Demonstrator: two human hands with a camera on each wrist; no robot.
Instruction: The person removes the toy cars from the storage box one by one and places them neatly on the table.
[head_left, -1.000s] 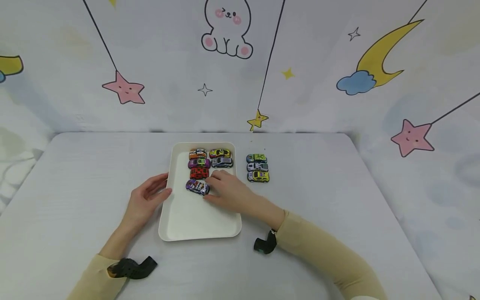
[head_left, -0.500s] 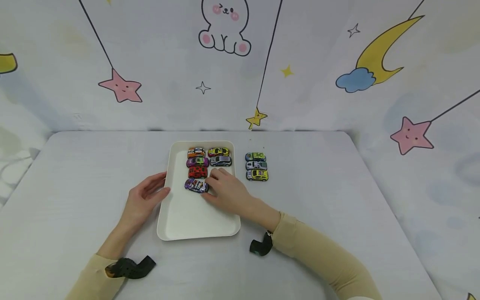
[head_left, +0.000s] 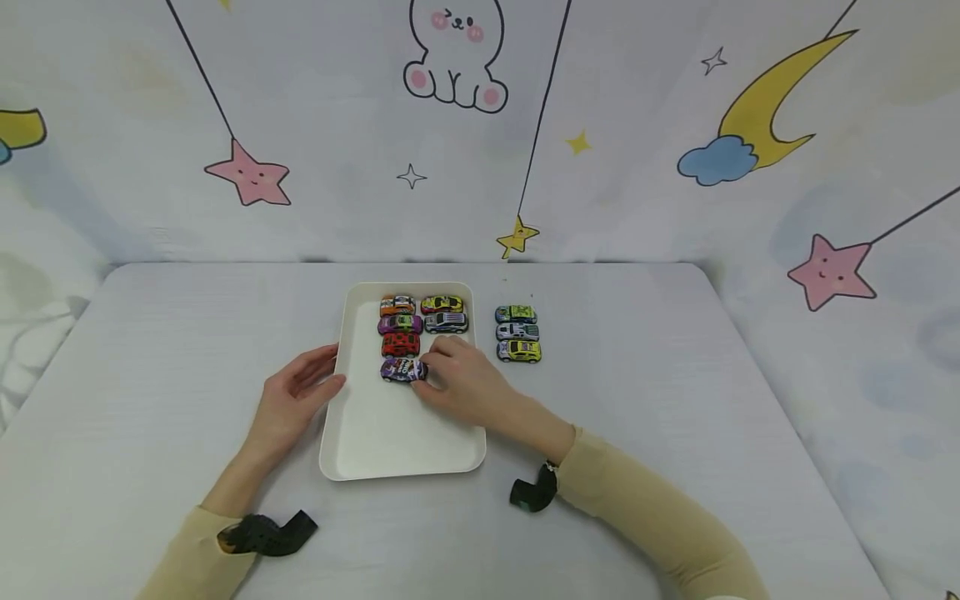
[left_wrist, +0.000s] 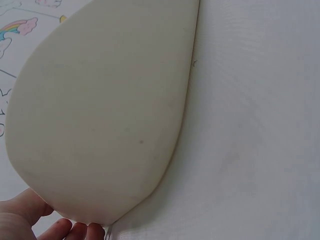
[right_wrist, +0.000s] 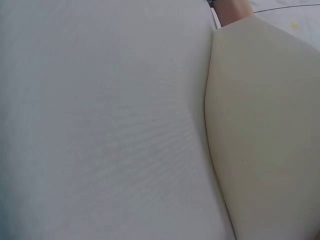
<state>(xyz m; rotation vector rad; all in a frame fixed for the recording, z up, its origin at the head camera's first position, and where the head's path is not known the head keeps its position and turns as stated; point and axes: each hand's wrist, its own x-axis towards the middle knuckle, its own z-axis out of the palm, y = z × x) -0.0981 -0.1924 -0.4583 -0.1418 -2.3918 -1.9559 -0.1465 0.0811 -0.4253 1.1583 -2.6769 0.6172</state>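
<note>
Head view: evenly and softly lit, moderately bright, cool in tone; light direction cannot be told. Soft-edged shade cast on the table [head_left: 637, 400] beside the right sleeve [head_left: 645, 504]. Wall [head_left: 330, 92] rendered clearly; fine print on the cars [head_left: 403, 370] softened by small scale.

Left wrist view: dimmer, greyed; a soft shadow is laid along the right edge of a beige surface [left_wrist: 100, 110].

Right wrist view: dull, low in contrast; left margin darkened, tinged teal low down; faint ripple pattern recorded mid-picture.
</note>
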